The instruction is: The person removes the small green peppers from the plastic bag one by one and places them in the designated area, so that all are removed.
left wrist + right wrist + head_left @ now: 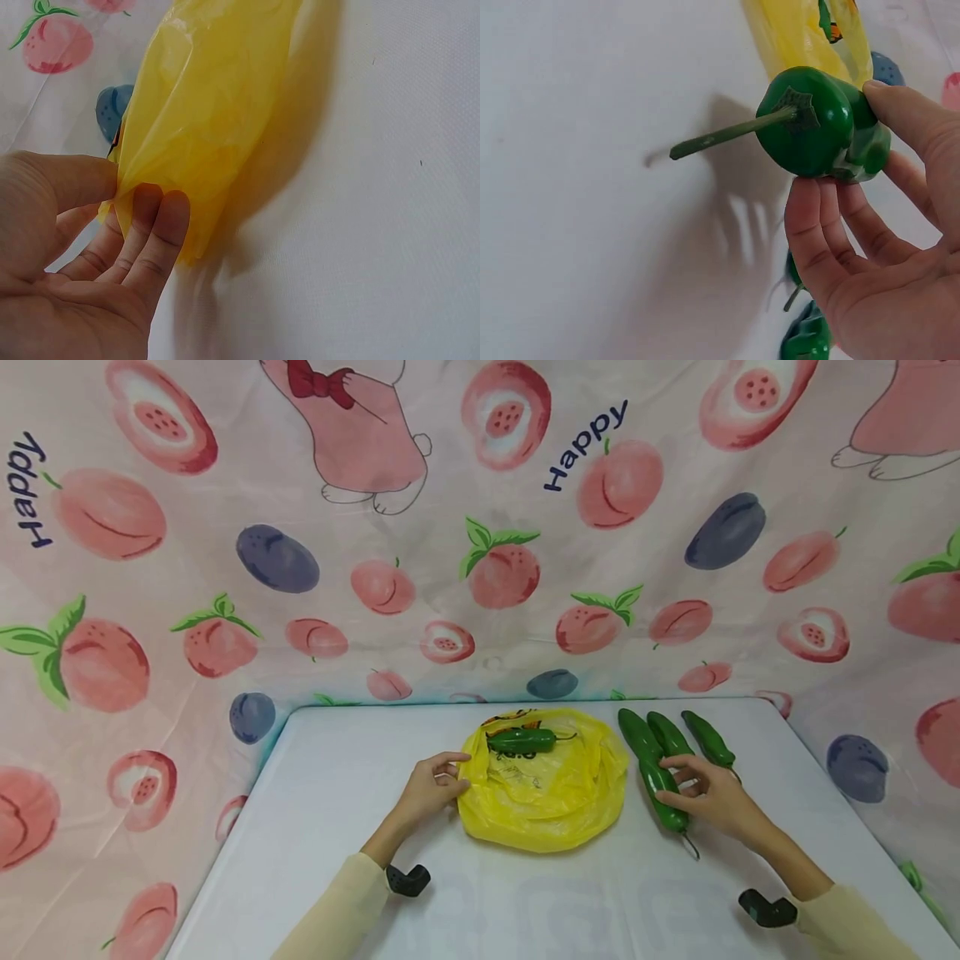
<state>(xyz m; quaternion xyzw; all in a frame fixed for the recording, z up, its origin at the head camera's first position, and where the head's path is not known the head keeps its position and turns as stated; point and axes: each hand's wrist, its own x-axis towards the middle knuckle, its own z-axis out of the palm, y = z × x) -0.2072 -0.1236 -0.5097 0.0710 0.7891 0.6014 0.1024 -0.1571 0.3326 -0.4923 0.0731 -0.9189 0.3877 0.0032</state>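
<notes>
A yellow plastic bag [540, 831] lies on the table with its mouth spread and its rim rolled into a rough ring. Inside it rests one green pepper [522, 742]. My left hand [431, 789] pinches the bag's left edge between thumb and fingers; the left wrist view shows the thin film [202, 97] caught there. To the right of the bag, my right hand [716, 797] holds a long green pepper [663, 810] by its sides. Its stem [731, 136] points toward the near side. Two more green peppers [666, 731] [707, 737] lie beyond the right hand.
The white table [337, 785] has its far edge just behind the bag and peppers. A fruit-printed cloth [420, 543] hangs behind and around the table. Dark wrist-worn devices [408, 881] [767, 910] sit at both sleeve cuffs.
</notes>
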